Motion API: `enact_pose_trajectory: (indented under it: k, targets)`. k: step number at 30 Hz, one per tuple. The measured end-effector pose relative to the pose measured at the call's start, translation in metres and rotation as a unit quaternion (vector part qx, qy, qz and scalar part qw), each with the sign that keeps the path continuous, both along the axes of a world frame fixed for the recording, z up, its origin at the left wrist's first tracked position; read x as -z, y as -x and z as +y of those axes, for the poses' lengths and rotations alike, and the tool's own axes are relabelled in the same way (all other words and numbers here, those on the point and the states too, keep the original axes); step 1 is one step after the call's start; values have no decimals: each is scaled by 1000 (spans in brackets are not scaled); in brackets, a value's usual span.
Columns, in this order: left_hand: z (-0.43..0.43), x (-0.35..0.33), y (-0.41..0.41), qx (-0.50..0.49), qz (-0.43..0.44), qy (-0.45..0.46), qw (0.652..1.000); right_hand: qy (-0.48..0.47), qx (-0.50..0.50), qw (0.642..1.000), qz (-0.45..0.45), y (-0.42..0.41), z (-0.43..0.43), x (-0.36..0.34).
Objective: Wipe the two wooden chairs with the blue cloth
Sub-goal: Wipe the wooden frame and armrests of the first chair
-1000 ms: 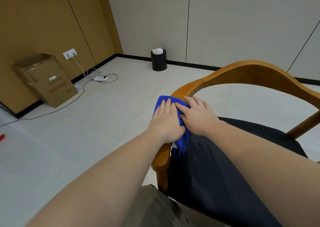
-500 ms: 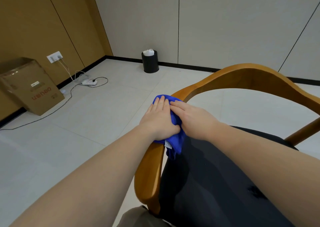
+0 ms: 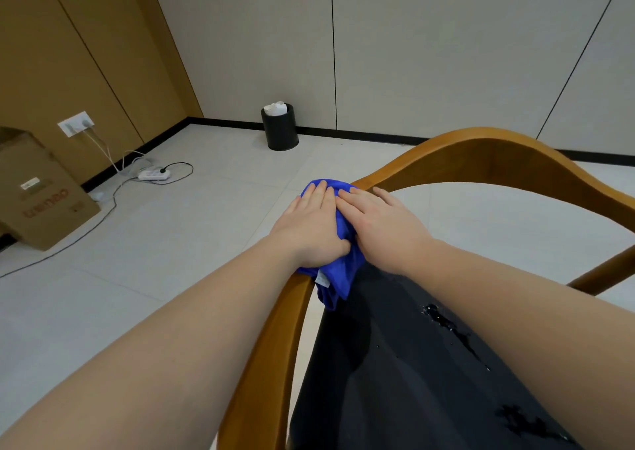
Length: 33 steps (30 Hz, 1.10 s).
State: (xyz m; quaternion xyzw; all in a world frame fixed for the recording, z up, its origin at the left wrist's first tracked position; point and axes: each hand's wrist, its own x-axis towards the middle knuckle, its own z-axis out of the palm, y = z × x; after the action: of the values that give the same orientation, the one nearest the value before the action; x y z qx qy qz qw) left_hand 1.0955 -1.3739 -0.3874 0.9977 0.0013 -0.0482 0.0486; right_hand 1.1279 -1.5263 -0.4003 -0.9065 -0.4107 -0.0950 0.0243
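One wooden chair [image 3: 481, 154] with a curved rail and a black seat [image 3: 395, 381] stands in front of me. The blue cloth [image 3: 338, 277] is draped over the chair's left armrest, with one end hanging down inside. My left hand [image 3: 309, 226] lies over the cloth on the rail, fingers along it and thumb tucked into the fabric. Beside it, my right hand [image 3: 381, 226] presses flat on the cloth, its fingertips reaching the bare wood. A second chair is not in view.
A black waste bin [image 3: 280, 128] stands by the far wall. At the left wall are a cardboard box [image 3: 37, 195], a power strip [image 3: 153, 174] and cables running across the tiled floor. Wet spots show on the seat.
Both hands have slid the cloth along the armrest away from me, toward the curve of the back rail. More bare armrest now shows below my hands.
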Motion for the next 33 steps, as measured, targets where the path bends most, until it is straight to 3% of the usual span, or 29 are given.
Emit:
enact_pose_trajectory:
  k: [8, 14, 18, 21, 24, 29, 33]
  targets:
    - [-9, 2, -36, 19, -6, 2, 1000, 4, 22, 999, -23, -32, -8, 3]
    - [-17, 4, -66, 44, -18, -6, 999, 52, 45, 991, -116, -56, -20, 8]
    - [-32, 7, -88, 46, -59, -77, 994, 104, 54, 985, -125, -66, -32, 0]
    - [-54, 13, -92, 16, -144, -129, 981, 129, 83, 979, -131, -74, -41, -7]
    - [-68, 24, -89, 2, -214, -103, 971, 127, 104, 976, -146, -81, -47, -11]
    - [-79, 28, -101, 10, -182, -69, 981, 122, 122, 973, -152, -88, -39, -24]
    - [-73, 22, -108, 33, -194, -4, 980, 110, 62, 984, -125, -111, -40, -17]
